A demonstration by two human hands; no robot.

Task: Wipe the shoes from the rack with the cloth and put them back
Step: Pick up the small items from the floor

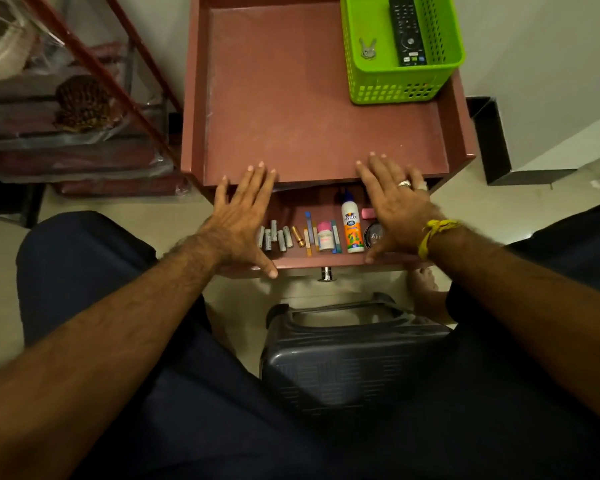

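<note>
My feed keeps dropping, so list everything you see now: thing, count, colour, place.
cabinet: one, reddish-brown, centre
drawer: one, open, under cabinet top
basket: one, green, cabinet top, far right
remote: one, black, in basket
batteries: several, grey, drawer left
glue bottle: one, white, drawer
small bottle: one, pink-capped, beside glue
eraser: one, pink, drawer right
tin: one, dark, partly under right hand
rack: one, red-framed, left
stool: one, grey, between knees
left hand: open, on cabinet edge
right hand: open, over drawer
</note>
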